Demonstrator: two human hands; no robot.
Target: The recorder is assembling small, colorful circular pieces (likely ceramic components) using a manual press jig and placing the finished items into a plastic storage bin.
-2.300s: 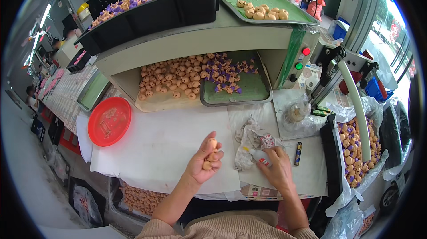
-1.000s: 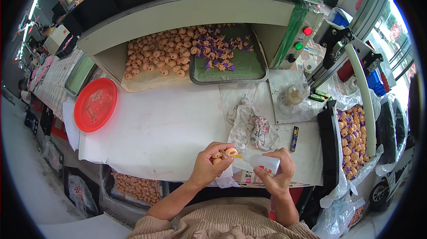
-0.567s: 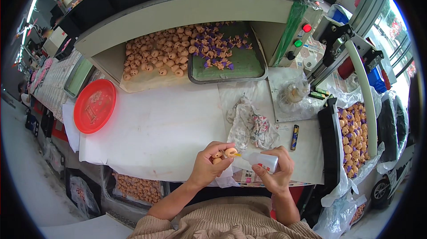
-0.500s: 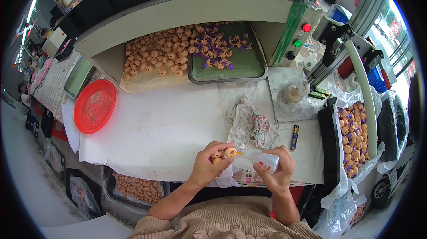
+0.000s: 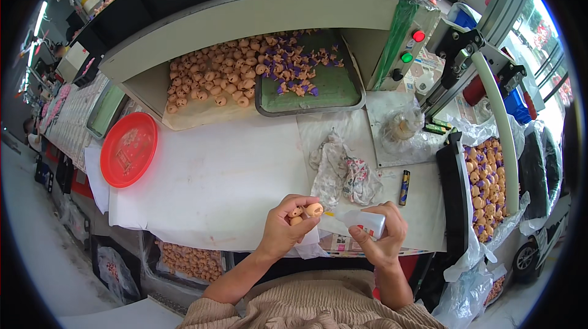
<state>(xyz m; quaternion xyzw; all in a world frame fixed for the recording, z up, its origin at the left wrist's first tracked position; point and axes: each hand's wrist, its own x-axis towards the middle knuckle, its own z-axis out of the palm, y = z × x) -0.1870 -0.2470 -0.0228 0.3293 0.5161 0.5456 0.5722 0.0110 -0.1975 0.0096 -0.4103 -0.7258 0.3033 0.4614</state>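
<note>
Curled fingers of my left hand hold a few small tan hollow doll heads. One doll head is pinched at the fingertips with its opening showing. The others sit against the palm, partly covered by the fingers. My right hand is closed round a whitish squeeze bottle, tilted on its side. Its thin yellow nozzle tip points left at the pinched head, with a small gap between them. Both hands are above the front edge of the white-covered table.
A crumpled cloth and a dark lighter lie beyond my right hand. Heads and purple-and-tan parts on a green tray fill the shelf. A red plate is left; a filled black bin stands right.
The nozzle tip has come away from the pinched head, which has shifted slightly left and turned in my left fingers. My right hand keeps its hold on the bottle.
</note>
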